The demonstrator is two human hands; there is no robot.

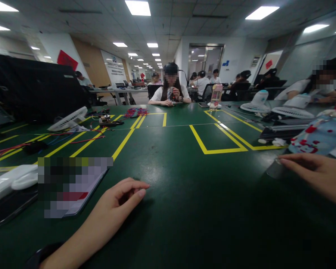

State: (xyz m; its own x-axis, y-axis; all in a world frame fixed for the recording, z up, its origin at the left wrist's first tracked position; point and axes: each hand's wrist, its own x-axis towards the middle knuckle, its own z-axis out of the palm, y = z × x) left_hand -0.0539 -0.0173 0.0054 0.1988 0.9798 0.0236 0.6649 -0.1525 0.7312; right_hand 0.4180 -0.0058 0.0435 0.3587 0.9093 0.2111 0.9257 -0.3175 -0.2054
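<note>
My left hand (123, 196) rests low over the green table (168, 160), its fingers curled and the thumb tip close to the index fingertip. Nothing shows between them. On the right, my right hand (316, 172) has thumb and fingers closed at the top of a small grey, cup-like piece (276, 169), which stands on or just above the tabletop. Its exact kind is hard to make out. Just behind that hand is a light-blue item with red patterns (316, 136). A flat, blurred-out phone-like object (81, 186) lies left of my left hand.
Yellow tape lines (225, 151) mark the tabletop. A white device (14, 183), red wires (5, 151), a white fan (68, 119) and a wire bundle (136, 112) lie leftward. Opposite sits a person (170, 87) near a bottle (215, 96). More fans (256, 102) stand right.
</note>
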